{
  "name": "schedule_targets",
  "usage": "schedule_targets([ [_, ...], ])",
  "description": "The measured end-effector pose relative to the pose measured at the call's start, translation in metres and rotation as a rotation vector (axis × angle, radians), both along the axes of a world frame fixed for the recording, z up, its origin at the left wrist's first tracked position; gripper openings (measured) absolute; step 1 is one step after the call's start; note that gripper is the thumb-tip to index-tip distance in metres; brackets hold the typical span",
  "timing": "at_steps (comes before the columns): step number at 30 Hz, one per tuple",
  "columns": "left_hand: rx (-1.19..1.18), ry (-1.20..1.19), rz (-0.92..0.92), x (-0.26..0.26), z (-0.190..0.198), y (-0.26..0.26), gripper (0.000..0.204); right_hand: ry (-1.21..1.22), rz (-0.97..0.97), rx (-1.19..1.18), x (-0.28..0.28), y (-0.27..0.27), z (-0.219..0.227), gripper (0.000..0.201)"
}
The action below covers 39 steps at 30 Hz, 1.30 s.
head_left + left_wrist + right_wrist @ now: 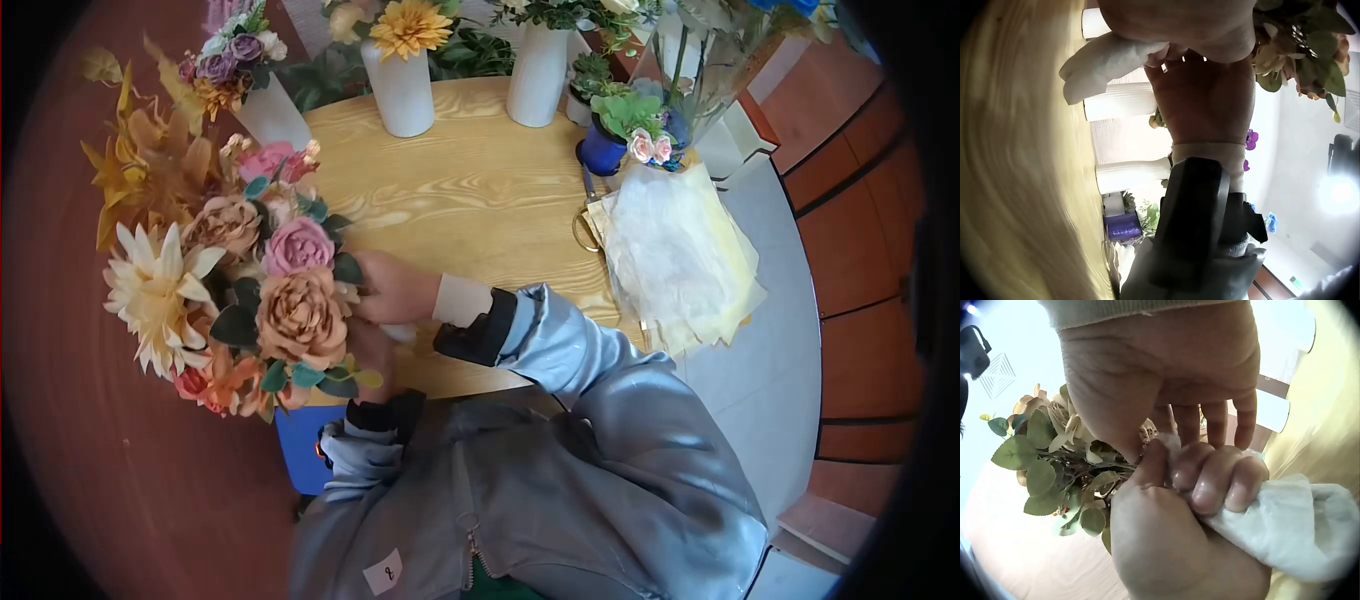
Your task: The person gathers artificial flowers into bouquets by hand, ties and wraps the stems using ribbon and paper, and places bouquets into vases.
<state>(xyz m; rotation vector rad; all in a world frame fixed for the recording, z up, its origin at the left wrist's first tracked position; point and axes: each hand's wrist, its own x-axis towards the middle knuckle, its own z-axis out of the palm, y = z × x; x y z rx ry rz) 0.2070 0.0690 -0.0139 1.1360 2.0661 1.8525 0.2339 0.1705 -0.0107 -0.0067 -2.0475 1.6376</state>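
Note:
A full bouquet [300, 245] of orange, pink and cream flowers fills the left of the head view. Its stems are wrapped in white paper [1297, 525], which runs out below the hands in the right wrist view. My left hand [1185, 531] grips this wrapped part, fingers curled round it and thumb on top. Across it lies my right hand [1160, 369], fairly straight fingers reaching over the far side of the stems just under the blooms. In the head view the flowers partly cover the right hand's fingertips.
White vases [400, 95] with flowers line the back of the wooden table [440, 200]. A blue pot [602, 148] with a small plant stands right of them. Scissors [586, 215] lie beside a stack of pale wrapping sheets [680, 255]. A blue stool [300, 445] is below the left edge.

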Motion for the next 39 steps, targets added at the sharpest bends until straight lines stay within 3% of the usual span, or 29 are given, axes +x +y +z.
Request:
schedule_targets([
  [1,-0.008,-0.004,0.016,0.0,-0.002,0.0,0.017,-0.004,0.016,-0.008,0.003,0.0,0.001,0.031],
  [3,0.024,0.259,-0.116,-0.006,-0.014,-0.002,0.019,0.072,-0.117,0.194,0.012,0.001,0.014,0.03],
  [4,0.013,0.262,-0.071,-0.008,-0.025,0.003,0.019,-0.257,0.015,0.075,0.027,0.002,0.043,0.031],
  [7,-0.087,0.126,0.599,-0.01,-0.061,0.029,0.024,-0.14,0.019,0.005,0.016,0.0,0.01,0.028],
  [8,-0.091,0.129,0.636,-0.012,-0.05,0.023,0.024,-0.136,0.057,0.004,0.014,-0.002,0.01,0.028],
  [10,0.373,-0.593,0.143,-0.013,-0.029,0.011,0.024,-0.269,0.134,-0.108,0.009,-0.005,0.012,0.03],
  [13,0.507,-0.781,0.055,-0.027,-0.029,0.013,0.023,-0.317,0.118,-0.082,0.001,-0.009,0.003,0.033],
  [16,0.453,-0.755,0.152,-0.047,-0.05,0.015,0.021,-0.341,0.082,0.035,-0.01,-0.011,-0.005,0.036],
  [20,0.454,-0.763,0.232,-0.057,-0.054,0.023,0.02,-0.247,0.079,0.016,-0.026,-0.008,-0.031,0.036],
  [23,0.399,-0.827,0.197,-0.064,-0.058,0.027,0.019,-0.225,0.032,0.016,-0.032,-0.002,-0.039,0.031],
  [25,0.402,-0.972,0.102,-0.071,-0.068,0.031,0.018,-0.432,0.05,-0.008,-0.031,0.003,-0.038,0.03],
  [29,0.403,-1.17,-0.027,-0.069,-0.063,0.032,0.02,-0.407,-0.001,0.056,-0.03,0.006,-0.038,0.028],
  [31,0.329,-1.226,0.075,-0.065,-0.052,0.035,0.023,-0.394,-0.11,0.271,-0.031,0.008,-0.039,0.028],
  [35,0.257,-1.235,0.055,-0.071,-0.061,0.031,0.025,-0.468,-0.216,0.462,-0.032,0.003,-0.036,0.029],
  [37,0.292,-1.354,-0.071,-0.076,-0.073,0.033,0.025,-0.522,-0.252,0.679,-0.029,0.004,-0.037,0.027],
  [39,0.25,-1.356,-0.153,-0.075,-0.066,0.03,0.023,-0.556,-0.312,0.647,-0.026,0.004,-0.039,0.027],
])
